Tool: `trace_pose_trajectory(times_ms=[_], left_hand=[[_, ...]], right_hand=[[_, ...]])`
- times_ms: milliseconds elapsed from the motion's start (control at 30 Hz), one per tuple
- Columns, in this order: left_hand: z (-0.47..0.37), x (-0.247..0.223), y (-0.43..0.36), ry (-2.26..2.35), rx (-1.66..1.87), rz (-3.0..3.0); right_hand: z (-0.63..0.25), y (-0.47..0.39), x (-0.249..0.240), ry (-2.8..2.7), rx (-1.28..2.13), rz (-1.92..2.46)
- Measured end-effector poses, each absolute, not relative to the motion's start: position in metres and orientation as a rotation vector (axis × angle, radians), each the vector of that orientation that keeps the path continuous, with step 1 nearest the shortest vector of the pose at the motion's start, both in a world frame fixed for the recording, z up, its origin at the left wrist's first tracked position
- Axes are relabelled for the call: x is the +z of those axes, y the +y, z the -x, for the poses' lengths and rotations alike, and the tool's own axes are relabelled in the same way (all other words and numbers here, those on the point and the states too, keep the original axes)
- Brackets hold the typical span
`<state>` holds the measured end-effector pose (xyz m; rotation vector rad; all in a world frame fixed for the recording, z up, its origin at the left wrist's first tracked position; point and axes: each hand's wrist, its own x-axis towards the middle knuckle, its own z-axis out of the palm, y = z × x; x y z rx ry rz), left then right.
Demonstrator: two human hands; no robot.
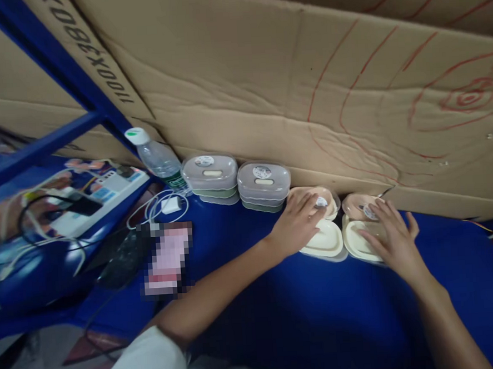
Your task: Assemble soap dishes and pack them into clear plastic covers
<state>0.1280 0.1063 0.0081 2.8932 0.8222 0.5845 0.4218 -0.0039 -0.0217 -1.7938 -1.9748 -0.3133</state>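
Note:
My left hand (297,223) lies with spread fingers over a peach container (327,195) and the cream container (325,240) in front of it. Fingers apart, my right hand (396,239) rests at a second peach container (351,201) and another cream container (357,239). Part of each container is hidden under the hands. Left of them stand two stacks of lidded boxes, a grey stack (247,188) and another grey stack (189,174), with green layers lower down.
Cardboard (232,85) walls the back. At the left are a water bottle (157,159), a white charger (171,205) with its cable, a blurred phone (169,256) and a power strip (121,186). Another person's hand (6,221) is at the far left, beyond a blue frame bar (39,147).

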Motion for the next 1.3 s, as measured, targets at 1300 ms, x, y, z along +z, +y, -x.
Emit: trace_pose_trajectory(times_ms=[1300], left_hand=[[0.114, 0.071, 0.2, 1.271, 0.942, -2.632]], right_hand=[[-0.213, 0.114, 0.05, -2.042, -0.291, 1.314]])
